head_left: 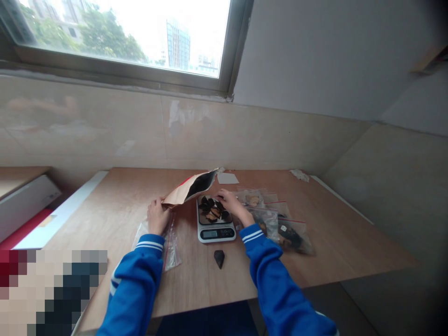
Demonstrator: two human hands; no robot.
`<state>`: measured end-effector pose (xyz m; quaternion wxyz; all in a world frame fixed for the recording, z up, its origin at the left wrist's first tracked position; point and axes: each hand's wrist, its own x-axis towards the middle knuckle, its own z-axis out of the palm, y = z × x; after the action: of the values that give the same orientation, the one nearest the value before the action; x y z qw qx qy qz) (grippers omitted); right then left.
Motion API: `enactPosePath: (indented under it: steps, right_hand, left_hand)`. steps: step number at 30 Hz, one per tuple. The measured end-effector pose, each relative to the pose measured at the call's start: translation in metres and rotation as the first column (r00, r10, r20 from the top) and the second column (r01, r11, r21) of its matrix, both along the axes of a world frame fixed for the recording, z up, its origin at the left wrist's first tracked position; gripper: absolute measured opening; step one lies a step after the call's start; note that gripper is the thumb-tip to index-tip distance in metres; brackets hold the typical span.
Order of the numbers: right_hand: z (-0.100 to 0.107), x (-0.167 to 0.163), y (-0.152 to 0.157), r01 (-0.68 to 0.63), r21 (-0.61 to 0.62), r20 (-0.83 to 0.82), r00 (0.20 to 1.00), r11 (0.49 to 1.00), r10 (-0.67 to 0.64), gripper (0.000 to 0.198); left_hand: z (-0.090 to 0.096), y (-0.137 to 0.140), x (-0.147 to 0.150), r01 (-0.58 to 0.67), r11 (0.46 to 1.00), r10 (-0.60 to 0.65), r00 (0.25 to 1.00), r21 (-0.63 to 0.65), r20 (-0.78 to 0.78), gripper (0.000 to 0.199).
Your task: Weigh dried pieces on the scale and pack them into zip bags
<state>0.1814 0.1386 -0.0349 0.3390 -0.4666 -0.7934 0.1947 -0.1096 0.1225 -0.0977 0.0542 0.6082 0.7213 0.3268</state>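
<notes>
My left hand is closed on the lower corner of a brown paper bag, which lies tilted with its dark open mouth facing right, beside the scale. A white digital kitchen scale stands in front of me, and dark dried slices with some brown faces lie on its platform. Over the platform's right far edge is my right hand, fingers drawn together at the slices; whatever is between them is too small to make out. A single dark, pointed piece lies in front of the scale.
Several zip bags with dried pieces lie right of the scale. Clear plastic bags are under and beside my left wrist. A white paper lies behind the scale on the wooden table. A window is above.
</notes>
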Motion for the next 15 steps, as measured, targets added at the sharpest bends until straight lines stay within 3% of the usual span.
enactPosePath:
  steps: [3,6,10,12,15]
  right_hand:
    - [-0.006,0.002,0.006,0.054,0.004,-0.113,0.992,0.999,-0.053,0.028]
    - [-0.011,0.003,0.013,0.072,-0.091,-0.228,0.969,0.993,-0.091,0.032]
    - [-0.012,0.004,0.022,0.015,-0.167,-0.220,0.974,0.986,-0.052,0.029]
    - [-0.010,0.005,0.019,0.022,-0.136,-0.188,0.981,0.990,-0.048,0.030]
    - [-0.006,0.006,-0.005,0.133,0.032,-0.199,0.972,0.991,-0.124,0.033]
  left_hand:
    - [-0.001,0.000,0.000,0.003,1.000,-0.003,1.000,-0.008,-0.010,0.041]
    - [-0.002,0.001,0.000,0.000,1.000,0.000,1.000,-0.003,-0.016,0.040]
    - [-0.003,0.001,0.000,-0.001,1.000,0.001,1.000,0.000,-0.025,0.039]
    - [-0.003,0.001,0.000,0.001,1.000,-0.001,1.000,0.000,-0.027,0.039]
    - [-0.002,0.001,0.000,0.004,1.000,-0.004,1.000,-0.001,-0.022,0.040]
